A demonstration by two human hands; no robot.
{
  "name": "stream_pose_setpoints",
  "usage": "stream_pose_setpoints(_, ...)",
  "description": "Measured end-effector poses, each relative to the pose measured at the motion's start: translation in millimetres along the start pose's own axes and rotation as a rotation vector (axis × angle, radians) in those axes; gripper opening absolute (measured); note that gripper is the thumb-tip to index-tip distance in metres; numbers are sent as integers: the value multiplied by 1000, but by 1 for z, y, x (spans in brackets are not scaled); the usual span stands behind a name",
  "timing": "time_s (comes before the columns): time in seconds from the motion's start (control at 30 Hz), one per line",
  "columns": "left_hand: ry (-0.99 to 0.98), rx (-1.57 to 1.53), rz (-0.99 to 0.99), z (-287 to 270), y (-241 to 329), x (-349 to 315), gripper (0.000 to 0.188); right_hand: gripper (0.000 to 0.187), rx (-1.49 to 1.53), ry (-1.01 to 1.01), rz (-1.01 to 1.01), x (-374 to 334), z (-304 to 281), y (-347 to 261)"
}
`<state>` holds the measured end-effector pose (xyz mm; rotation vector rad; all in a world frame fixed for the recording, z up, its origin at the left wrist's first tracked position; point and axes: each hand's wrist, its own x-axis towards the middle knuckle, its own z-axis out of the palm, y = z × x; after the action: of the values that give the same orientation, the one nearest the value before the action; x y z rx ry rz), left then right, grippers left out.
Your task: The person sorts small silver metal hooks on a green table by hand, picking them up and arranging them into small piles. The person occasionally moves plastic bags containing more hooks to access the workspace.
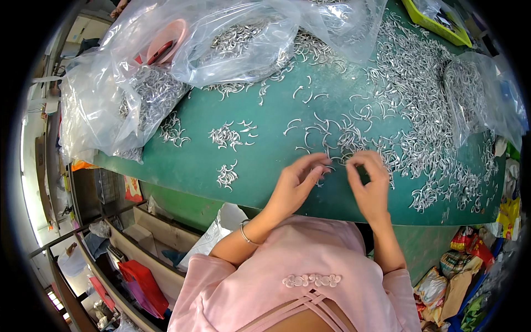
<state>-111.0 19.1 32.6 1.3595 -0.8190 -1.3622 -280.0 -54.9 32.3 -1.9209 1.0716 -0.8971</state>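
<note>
My left hand is over the table's near side, thumb and fingers pinched together around a small curved silver metal piece. To its right, my right hand has thumb and forefinger curled into a pinch; whatever lies between the tips is too small to make out. Just beyond both hands is a loose scatter of curved metal pieces. Two small piles sit to the left, a larger pile and a smaller pile nearer me.
A big heap of metal pieces covers the green table's right side. Clear plastic bags of pieces line the far edge, with a pink bowl among them. A yellow-green basket stands far right. Wooden drawers are below left.
</note>
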Motion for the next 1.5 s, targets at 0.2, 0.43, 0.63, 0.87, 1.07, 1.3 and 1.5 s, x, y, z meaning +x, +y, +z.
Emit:
stream_pose_setpoints(0.2, -55, -292, -288, 0, -5, 4, 30, 12, 60, -21, -12, -8, 4, -2)
stream_pose_setpoints(0.43, 106, 616, 263, -3, 4, 8, 28, 69, -600, -364, -55, -20, -4, 3)
stream_pose_setpoints(0.63, 159, 760, 348, 2, 4, 18, 31, 27, -158, -186, -168, -42, -23, 22)
stream_pose_setpoints(0.87, -55, 890, 537, 28, 5, 51, 29, 40, -508, -122, -78, -27, -29, 21)
stream_pose_setpoints(1.07, -28, 1024, 437, 16, 10, 48, 23, 15, -396, 91, -13, -39, -52, 32)
stream_pose_setpoints(1.3, -117, 1007, 526, 33, 5, 62, 20, 17, -549, 93, -2, 1, -26, 29)
stream_pose_setpoints(1.5, -72, 941, 520, 24, 6, 62, 14, 10, -290, 216, 22, -11, -44, 34)
